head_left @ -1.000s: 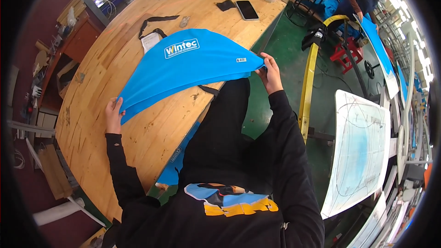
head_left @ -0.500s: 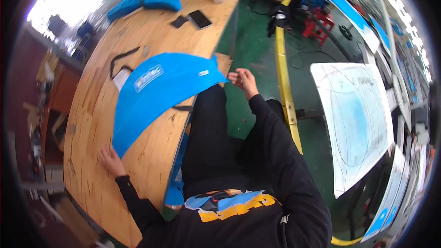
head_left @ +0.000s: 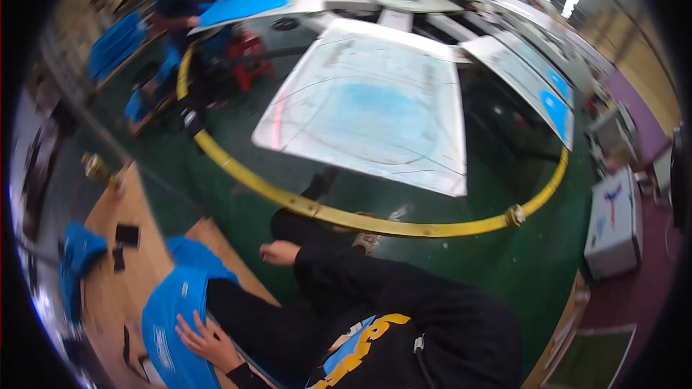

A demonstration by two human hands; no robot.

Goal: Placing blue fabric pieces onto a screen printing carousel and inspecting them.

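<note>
A curved blue fabric panel with a pale printed patch lies on the wooden table and reaches over its edge by my leg. My left hand rests on this panel with its fingers spread. More blue fabric hangs just beyond it, beside my thigh. Over the green floor, my right hand has its fingers curled in, with nothing visible in them. It is apart from the fabric. Ahead stands a white flat board with a bluish stain and drawn curved lines.
A yellow curved rail runs between me and the board. On the wooden table lie a dark phone and a folded blue bundle; a bottle stands at its end. Another person stands at far left by a blue-covered board.
My view has swung right, toward the board and rail. My left hand has gone from the panel's near corner onto its surface; my right hand has moved away from the other corner and curled.
</note>
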